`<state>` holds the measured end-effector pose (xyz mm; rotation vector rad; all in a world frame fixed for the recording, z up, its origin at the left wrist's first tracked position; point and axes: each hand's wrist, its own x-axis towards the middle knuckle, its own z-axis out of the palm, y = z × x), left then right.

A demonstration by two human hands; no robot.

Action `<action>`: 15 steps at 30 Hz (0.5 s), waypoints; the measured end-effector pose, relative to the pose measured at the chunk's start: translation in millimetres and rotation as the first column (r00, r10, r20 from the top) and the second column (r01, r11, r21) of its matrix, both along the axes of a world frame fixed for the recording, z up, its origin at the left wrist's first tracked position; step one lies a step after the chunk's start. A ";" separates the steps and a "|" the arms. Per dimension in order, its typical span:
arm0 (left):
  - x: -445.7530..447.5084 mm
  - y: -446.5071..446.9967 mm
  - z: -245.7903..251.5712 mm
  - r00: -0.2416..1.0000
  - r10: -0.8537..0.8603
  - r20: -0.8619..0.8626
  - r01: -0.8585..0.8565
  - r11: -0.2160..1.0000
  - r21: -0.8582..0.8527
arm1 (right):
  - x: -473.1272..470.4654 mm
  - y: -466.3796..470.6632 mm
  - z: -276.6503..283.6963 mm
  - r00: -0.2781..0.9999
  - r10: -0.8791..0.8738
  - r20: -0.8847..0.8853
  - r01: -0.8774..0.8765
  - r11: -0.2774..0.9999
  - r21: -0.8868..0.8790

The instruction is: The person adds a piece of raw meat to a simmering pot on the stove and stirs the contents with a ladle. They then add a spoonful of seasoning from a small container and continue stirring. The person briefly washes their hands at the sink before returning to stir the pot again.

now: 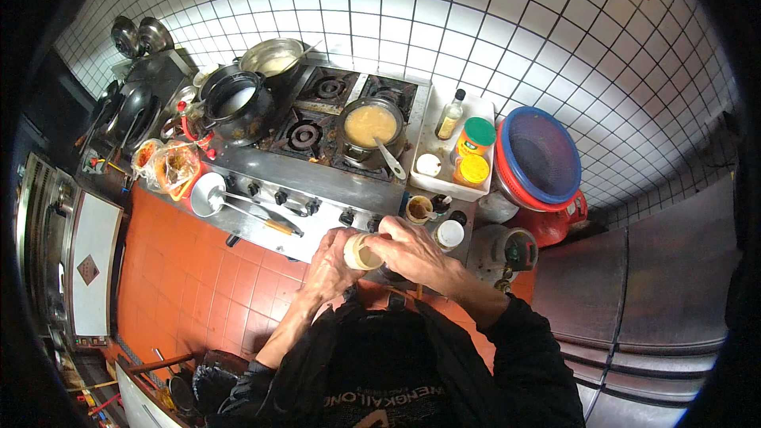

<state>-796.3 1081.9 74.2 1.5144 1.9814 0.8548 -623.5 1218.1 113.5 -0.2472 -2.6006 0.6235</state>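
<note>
My left hand grips a small pale jar, tilted so that its open mouth faces me. At the mouth of the jar, the fingers of my right hand are curled over the rim; whether they pinch something is hidden. Beyond my hands, a pot of yellowish soup stands on the gas stove, a slotted-handled ladle leaning in it. To the right of my right hand are a white-lidded jar and an open jar of brown sauce with a spoon in it.
A white tray holds a bottle and several lidded tubs. Blue and red plastic baskets are stacked at right, near a gas cylinder. Leftward sit a dark pot and a long-handled strainer by the stove knobs.
</note>
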 end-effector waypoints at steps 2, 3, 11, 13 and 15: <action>-2.9 1.6 -1.9 1.000 0.016 -0.012 -0.016 1.000 -0.026 | -5.2 1.6 -5.5 0.997 -0.033 0.065 0.032 0.999 0.021; -3.8 2.9 -3.9 1.000 0.019 -0.019 -0.019 1.000 -0.014 | -7.4 1.8 -4.3 0.993 -0.053 0.101 0.050 0.998 0.034; -26.7 8.3 -17.8 0.995 -0.002 0.098 -0.009 0.994 0.110 | -5.5 3.1 27.1 0.986 0.014 0.167 -0.008 0.999 -0.033; -32.9 8.9 -20.0 0.997 -0.022 0.078 0.012 0.992 0.129 | -7.9 7.3 31.5 0.996 0.075 0.052 -0.070 0.994 -0.086; -36.6 10.8 -20.4 0.995 -0.024 0.096 0.008 0.987 0.160 | -10.3 6.4 30.7 0.996 0.031 0.080 -0.018 0.986 -0.167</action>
